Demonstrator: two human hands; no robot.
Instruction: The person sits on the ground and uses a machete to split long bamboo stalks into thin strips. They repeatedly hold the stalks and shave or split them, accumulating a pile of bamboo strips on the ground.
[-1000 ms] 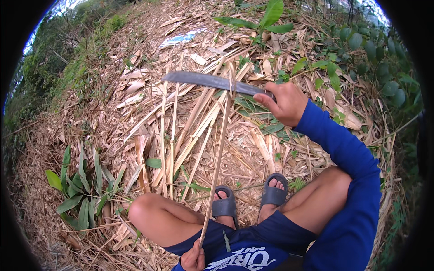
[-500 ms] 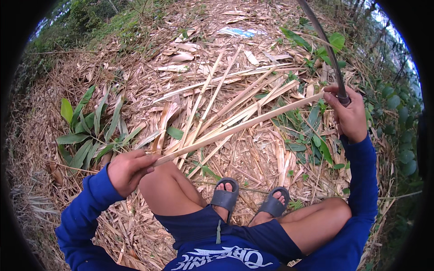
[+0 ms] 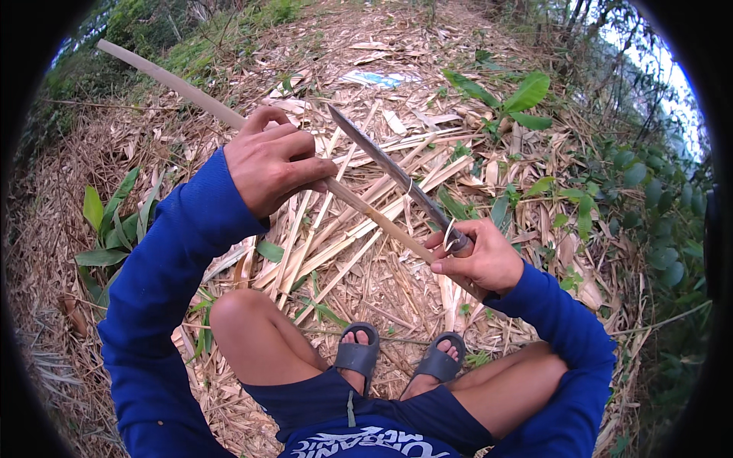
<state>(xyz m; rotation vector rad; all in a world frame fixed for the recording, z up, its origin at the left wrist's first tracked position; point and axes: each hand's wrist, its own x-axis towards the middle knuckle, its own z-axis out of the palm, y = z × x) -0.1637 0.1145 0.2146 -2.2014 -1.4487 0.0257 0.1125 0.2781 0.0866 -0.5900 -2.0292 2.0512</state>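
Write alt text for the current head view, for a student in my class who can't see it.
A person's left hand and right hand hold a long bamboo strip slantwise, the right also gripping a machete. More split strips lie on dry plant litter beyond the grey slides on the person's feet.

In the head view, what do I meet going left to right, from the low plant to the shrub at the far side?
Low green plant → left hand → long knife's blade → right hand → broad-leaved shrub. Left out: the pale strip, which overlaps both hands.
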